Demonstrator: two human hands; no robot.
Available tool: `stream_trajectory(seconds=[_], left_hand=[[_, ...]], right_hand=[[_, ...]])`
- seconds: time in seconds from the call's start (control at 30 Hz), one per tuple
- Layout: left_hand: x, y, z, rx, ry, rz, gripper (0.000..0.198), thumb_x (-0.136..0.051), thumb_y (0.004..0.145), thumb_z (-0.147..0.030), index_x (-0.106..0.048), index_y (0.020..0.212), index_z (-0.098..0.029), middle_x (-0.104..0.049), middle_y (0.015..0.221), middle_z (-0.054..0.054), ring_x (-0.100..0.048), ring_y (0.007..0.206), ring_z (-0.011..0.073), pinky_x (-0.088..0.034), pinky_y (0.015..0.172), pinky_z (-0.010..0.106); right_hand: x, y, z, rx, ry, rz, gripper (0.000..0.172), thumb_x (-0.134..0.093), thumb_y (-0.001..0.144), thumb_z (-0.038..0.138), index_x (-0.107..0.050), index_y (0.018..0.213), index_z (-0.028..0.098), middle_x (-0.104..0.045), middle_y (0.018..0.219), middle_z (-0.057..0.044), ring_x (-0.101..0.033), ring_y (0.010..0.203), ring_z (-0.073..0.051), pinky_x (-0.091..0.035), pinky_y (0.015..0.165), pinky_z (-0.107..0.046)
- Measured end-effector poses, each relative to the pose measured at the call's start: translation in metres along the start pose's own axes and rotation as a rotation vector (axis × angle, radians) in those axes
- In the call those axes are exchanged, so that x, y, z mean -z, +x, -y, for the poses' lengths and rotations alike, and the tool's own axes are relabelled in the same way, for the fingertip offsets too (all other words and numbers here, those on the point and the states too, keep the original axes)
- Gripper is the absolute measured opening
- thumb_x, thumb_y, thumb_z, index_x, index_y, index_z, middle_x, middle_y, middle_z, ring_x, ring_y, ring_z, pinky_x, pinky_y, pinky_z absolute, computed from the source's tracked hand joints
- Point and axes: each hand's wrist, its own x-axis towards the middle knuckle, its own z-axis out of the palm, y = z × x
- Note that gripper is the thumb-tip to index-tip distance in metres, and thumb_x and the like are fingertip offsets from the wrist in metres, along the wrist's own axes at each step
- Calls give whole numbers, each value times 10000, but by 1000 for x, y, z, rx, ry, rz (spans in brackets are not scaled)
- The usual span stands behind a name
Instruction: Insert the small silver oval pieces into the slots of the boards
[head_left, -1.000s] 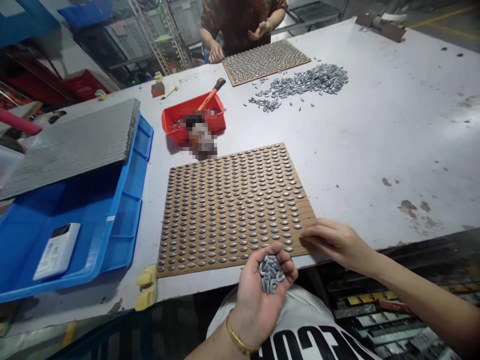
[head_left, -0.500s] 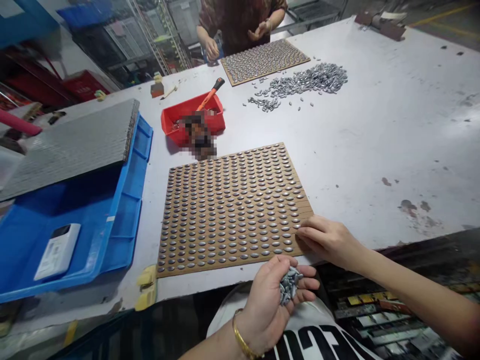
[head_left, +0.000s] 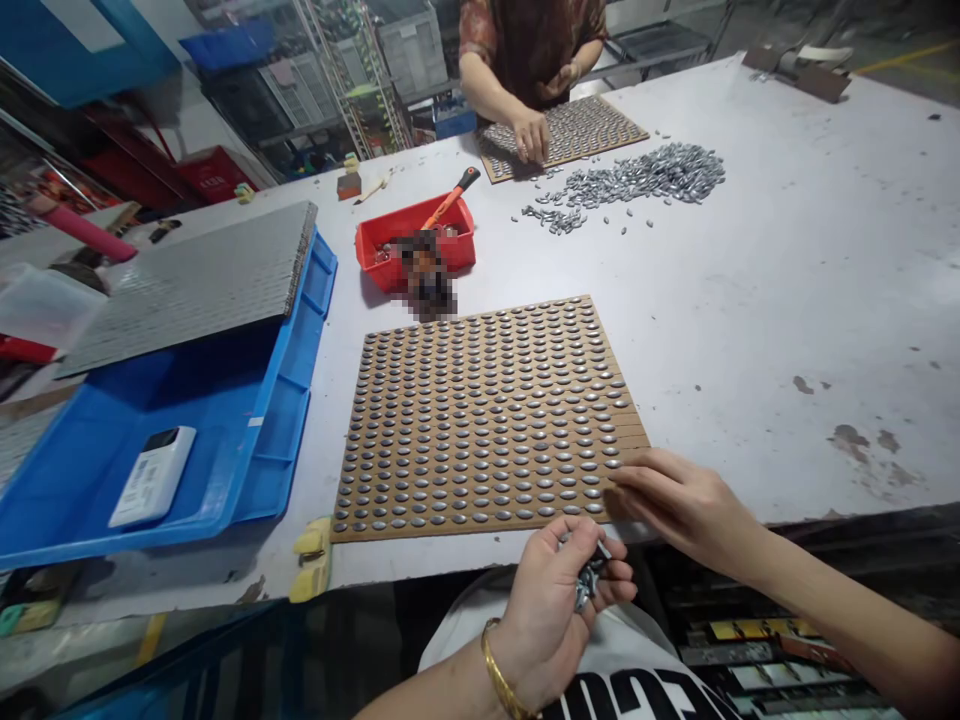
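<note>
Rows of small silvery oval metal pieces cover a brown grooved board [head_left: 630,438] on the table in front of me. My left hand [head_left: 559,590], palm up below the board's near edge, cups a heap of loose metal pieces [head_left: 589,580], its fingers curled more tightly round them. At the board's right edge, near the front corner, my right hand [head_left: 675,500] has its fingertips pinched together at the end of a row. Whatever lies between those fingertips is hidden.
Across the table, a co-worker's hand [head_left: 531,135] reaches over a second filled board [head_left: 592,130]. Beside it lies a pile of metal pieces [head_left: 675,170]. A red bin [head_left: 375,262] holds an orange-handled tool [head_left: 450,198]. A blue crate [head_left: 277,440] at left contains a white device [head_left: 154,478].
The view has shifted, moving the scene rightward. My left fingers have closed further round the pieces. My right hand stays at the board's right edge. The co-worker's hand has moved onto the far board.
</note>
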Motion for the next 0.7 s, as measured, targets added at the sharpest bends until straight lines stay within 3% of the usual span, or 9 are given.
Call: stream_trajectory(seconds=[0.13, 0.27, 0.47, 0.7], left_hand=[[2, 3, 2, -71, -27, -4, 245, -675, 817, -337, -526, 794, -144, -531, 701, -10, -477, 601, 67, -407, 563, 204], [0, 4, 3, -84, -54, 5, 254, -690, 804, -342, -513, 798, -159, -507, 675, -26, -444, 574, 56, -354, 548, 197], [0, 5, 5, -118, -27, 5, 260, -692, 799, -364, -531, 796, -159, -529, 659, -14, -462, 576, 73, -374, 582, 226], [0, 5, 4, -118, -23, 24, 207, -670, 813, -316, -613, 807, -116, -564, 687, 29, -491, 610, 91, -375, 566, 221]], right_hand=[[9, -5, 28, 40, 218, -3, 211, -519, 905, 137, -564, 1102, 194, -601, 895, -65, -591, 814, -168, -496, 689, -267], [6, -5, 47, 113, 277, 44, 264, -568, 874, 125, -554, 1132, 177, -608, 885, -67, -582, 784, -165, -498, 665, -269], [3, 0, 50, 55, 403, 87, 212, -465, 907, 71, -562, 1057, 187, -600, 878, -63, -583, 807, -158, -501, 687, -265], [3, -1, 46, -39, 367, 104, 283, -443, 916, 84, -515, 1158, 214, -582, 942, -61, -573, 864, -165, -495, 725, -279]])
